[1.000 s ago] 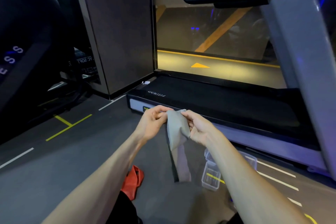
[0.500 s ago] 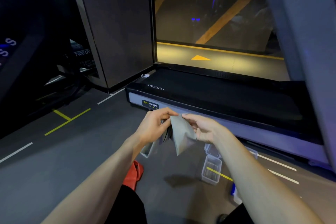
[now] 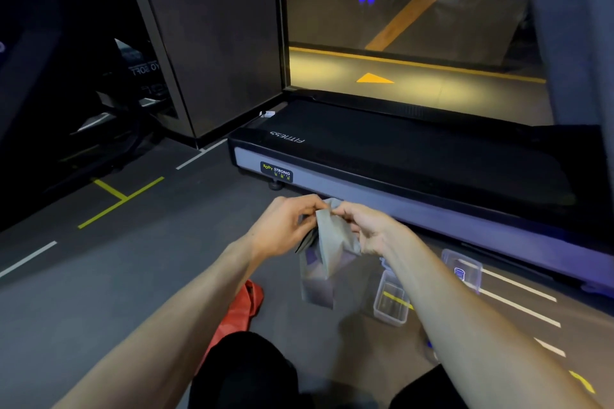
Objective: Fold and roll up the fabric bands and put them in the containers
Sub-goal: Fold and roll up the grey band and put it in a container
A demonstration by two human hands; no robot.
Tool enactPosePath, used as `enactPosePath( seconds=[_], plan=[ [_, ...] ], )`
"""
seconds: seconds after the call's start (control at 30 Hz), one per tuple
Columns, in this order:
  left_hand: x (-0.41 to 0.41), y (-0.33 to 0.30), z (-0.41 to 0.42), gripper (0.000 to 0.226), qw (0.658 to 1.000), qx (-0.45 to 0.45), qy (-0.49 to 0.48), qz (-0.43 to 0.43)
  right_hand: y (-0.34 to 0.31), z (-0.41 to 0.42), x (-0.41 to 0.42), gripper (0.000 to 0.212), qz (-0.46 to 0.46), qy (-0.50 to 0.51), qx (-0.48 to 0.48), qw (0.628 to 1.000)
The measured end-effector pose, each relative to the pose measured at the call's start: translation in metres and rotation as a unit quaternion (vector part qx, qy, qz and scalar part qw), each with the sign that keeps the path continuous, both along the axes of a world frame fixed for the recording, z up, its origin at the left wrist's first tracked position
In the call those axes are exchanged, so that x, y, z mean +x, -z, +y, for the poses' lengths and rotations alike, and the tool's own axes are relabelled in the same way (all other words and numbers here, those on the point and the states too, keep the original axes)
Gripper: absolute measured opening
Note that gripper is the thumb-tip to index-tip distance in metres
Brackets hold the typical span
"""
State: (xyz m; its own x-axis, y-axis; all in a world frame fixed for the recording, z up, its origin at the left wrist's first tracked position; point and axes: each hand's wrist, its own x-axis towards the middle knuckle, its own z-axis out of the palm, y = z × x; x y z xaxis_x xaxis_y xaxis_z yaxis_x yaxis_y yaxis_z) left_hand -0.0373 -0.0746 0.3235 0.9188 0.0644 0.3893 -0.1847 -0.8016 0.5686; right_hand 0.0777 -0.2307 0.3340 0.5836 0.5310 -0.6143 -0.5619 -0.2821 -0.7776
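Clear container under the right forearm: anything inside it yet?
The clear container looks empty: only the floor's yellow line shows through it. The right forearm covers its near right corner, so that part cannot be checked. The grey band is pinched by both hands, left and right.

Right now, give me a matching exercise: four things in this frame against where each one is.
Things:
1. grey band
2. red band
3. clear container
4. treadmill

Places:
A. on the floor under the right forearm
B. across the floor ahead, by the window
C. pinched between left hand and right hand
D. on the floor by the left forearm

Pairs: 1-C, 2-D, 3-A, 4-B
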Motion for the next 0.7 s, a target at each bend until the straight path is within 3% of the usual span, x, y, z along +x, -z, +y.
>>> enactPosePath(
  seconds=[0.37, 0.47, 0.53, 0.63, 0.7],
  plan=[
    [0.031, 0.048, 0.014, 0.023, 0.988, -0.114, -0.107, 0.004, 0.028, 0.036, 0.039, 0.020, -0.036, 0.053, -0.002, 0.998],
    [0.042, 0.063, 0.024, 0.024, 0.977, -0.176, -0.117, 0.022, 0.033, 0.046, 0.049, 0.011, -0.057, 0.064, -0.005, 0.996],
    [0.051, 0.073, 0.034, 0.029, 0.956, -0.268, -0.109, 0.045, 0.038, 0.055, 0.058, 0.010, -0.068, 0.061, -0.012, 0.996],
    [0.066, 0.088, 0.050, 0.031, 0.898, -0.424, -0.095, 0.072, 0.048, 0.065, 0.075, 0.009, -0.065, 0.072, -0.019, 0.995],
    [0.074, 0.100, 0.062, 0.028, 0.880, -0.455, -0.108, 0.088, 0.055, 0.070, 0.088, 0.006, -0.054, 0.079, -0.020, 0.995]
  ],
)
